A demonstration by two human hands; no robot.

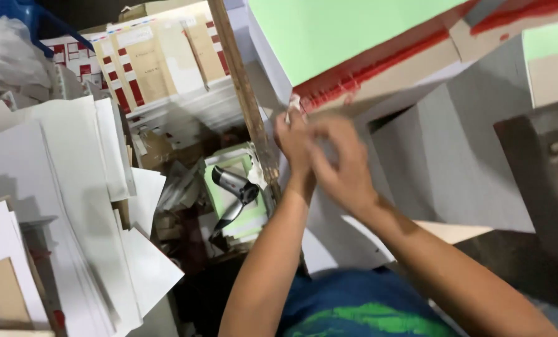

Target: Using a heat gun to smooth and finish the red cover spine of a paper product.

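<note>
Pinching one green-and-red box (354, 43) at its corner, left hand (293, 140) and right hand (344, 168) overlap above one hair dryer (234, 187).

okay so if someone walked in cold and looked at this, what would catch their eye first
Probably the big green sheet with its red edge at the top, where the left hand and right hand meet at its corner. Next, the grey hair dryer lying below on green cards, and the white sheets stacked at left.

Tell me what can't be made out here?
Head view only:
- Left hand: its grip is blurred and partly covered by the right hand.
- Small white scrap at the fingertips: too blurred to identify.
- Green-and-red box: cut off by the top edge.
</note>
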